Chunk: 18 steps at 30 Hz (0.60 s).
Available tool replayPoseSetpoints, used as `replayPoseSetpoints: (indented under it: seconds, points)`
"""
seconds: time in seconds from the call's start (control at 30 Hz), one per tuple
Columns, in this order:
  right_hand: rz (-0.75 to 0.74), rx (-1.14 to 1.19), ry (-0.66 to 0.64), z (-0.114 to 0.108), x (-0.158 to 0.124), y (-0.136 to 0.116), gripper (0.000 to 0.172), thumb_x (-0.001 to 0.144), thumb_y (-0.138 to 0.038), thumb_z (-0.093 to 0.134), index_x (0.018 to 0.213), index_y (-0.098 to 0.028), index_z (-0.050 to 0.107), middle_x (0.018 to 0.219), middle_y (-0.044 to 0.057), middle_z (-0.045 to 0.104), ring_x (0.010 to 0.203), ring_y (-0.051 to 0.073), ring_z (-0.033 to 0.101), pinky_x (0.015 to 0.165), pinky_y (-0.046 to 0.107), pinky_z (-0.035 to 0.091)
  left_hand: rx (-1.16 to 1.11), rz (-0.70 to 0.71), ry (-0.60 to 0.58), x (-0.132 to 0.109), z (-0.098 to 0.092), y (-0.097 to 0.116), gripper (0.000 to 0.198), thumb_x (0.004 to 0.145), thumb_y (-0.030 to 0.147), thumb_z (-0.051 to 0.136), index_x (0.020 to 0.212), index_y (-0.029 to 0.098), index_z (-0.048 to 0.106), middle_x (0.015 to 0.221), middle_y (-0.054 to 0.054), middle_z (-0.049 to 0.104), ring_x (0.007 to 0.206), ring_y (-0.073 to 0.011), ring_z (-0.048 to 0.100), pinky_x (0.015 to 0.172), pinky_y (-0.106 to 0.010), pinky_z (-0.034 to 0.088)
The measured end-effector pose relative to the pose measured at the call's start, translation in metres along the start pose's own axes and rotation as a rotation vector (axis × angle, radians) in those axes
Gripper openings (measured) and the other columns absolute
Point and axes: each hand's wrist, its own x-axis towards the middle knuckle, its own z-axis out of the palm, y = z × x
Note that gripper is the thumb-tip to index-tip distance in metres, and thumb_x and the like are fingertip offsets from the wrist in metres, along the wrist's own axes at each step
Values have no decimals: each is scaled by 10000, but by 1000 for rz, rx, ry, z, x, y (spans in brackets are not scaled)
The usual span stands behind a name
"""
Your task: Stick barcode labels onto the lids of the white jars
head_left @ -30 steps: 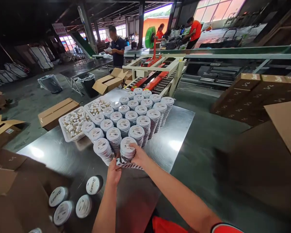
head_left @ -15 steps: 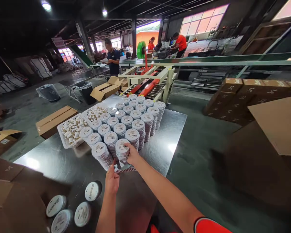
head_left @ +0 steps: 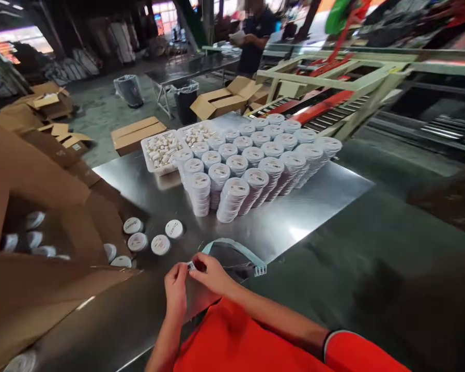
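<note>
Close to my body, my left hand (head_left: 175, 285) and my right hand (head_left: 211, 274) meet with fingertips pinched. Between them is a small white label (head_left: 190, 265) with dark print. A pale blue strip of labels (head_left: 236, 245) curves from my right hand over the table to the right, its end showing several small printed labels. Beyond my hands stand many stacks of round white lids (head_left: 236, 188) in rows, with small stickers on the tops. Several loose round lids (head_left: 160, 245) lie left of my hands, some with dark lettering.
An open carton (head_left: 112, 217) with more round lids stands at the left. Two white baskets (head_left: 149, 164) of small white-and-gold pieces sit behind the stacks on the metal table (head_left: 325, 191). Farther back are a roller conveyor (head_left: 325, 116) and a person (head_left: 251, 46) holding paper.
My right hand has left the front lid stack and joined my left hand near my body. The label strip now shows. My view has turned left and down.
</note>
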Motion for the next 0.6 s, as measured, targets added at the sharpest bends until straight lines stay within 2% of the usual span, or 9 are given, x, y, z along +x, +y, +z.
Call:
replayPoseSetpoints:
  seconds: [0.1, 0.23, 0.37, 0.43, 0.5, 0.53, 0.6]
  points:
    - [-6, -36, 5, 25, -2, -3, 62, 757, -238, 601, 733, -184, 581, 707, -22, 593, 680, 124, 501, 658, 259, 380, 43, 25, 18, -18, -22, 0, 365, 736, 504, 731, 714, 144, 675, 677, -4, 634, 648, -120, 546, 627, -233, 454]
    - [57, 66, -61, 43, -1, 0, 103, 744, -273, 599, 704, -190, 552, 685, -25, 581, 664, 130, 518, 647, 260, 399, -65, -7, 35, -36, -45, -5, 366, 732, 441, 758, 979, 182, 684, 902, -39, 701, 810, -157, 631, 757, -269, 499]
    - [92, 87, -128, 58, -1, 10, 173, 748, -330, 636, 701, -185, 553, 679, -24, 581, 648, 128, 525, 628, 258, 415, -123, -17, 46, -43, -53, -8, 278, 716, 399, 782, 830, 174, 663, 798, -6, 664, 742, -132, 608, 719, -249, 490]
    - [63, 28, -224, 59, 6, 13, 185, 749, -340, 662, 711, -177, 584, 674, -21, 596, 646, 126, 527, 618, 253, 412, -192, -27, 102, -41, -55, -11, 303, 691, 424, 797, 774, 173, 650, 756, -1, 647, 711, -124, 592, 698, -247, 490]
    - [21, -40, -305, 54, 24, 14, 185, 773, -354, 662, 772, -172, 626, 697, -13, 625, 662, 133, 548, 628, 254, 430, -302, -60, 170, -37, -62, -16, 351, 633, 454, 828, 732, 178, 635, 729, -3, 643, 688, -128, 593, 697, -265, 503]
    - [-8, -108, -304, 49, 37, 15, 184, 797, -355, 645, 822, -173, 646, 731, -4, 644, 690, 141, 566, 654, 261, 448, -356, -83, 216, -35, -68, -20, 377, 595, 463, 846, 719, 180, 629, 715, -2, 642, 674, -130, 598, 692, -273, 509]
    - [-66, -352, -202, 39, 70, 18, 198, 846, -329, 596, 947, -176, 671, 861, 34, 681, 806, 173, 607, 759, 299, 479, -417, -124, 323, -35, -85, -29, 422, 532, 469, 875, 711, 178, 627, 690, 4, 637, 647, -129, 602, 673, -276, 515]
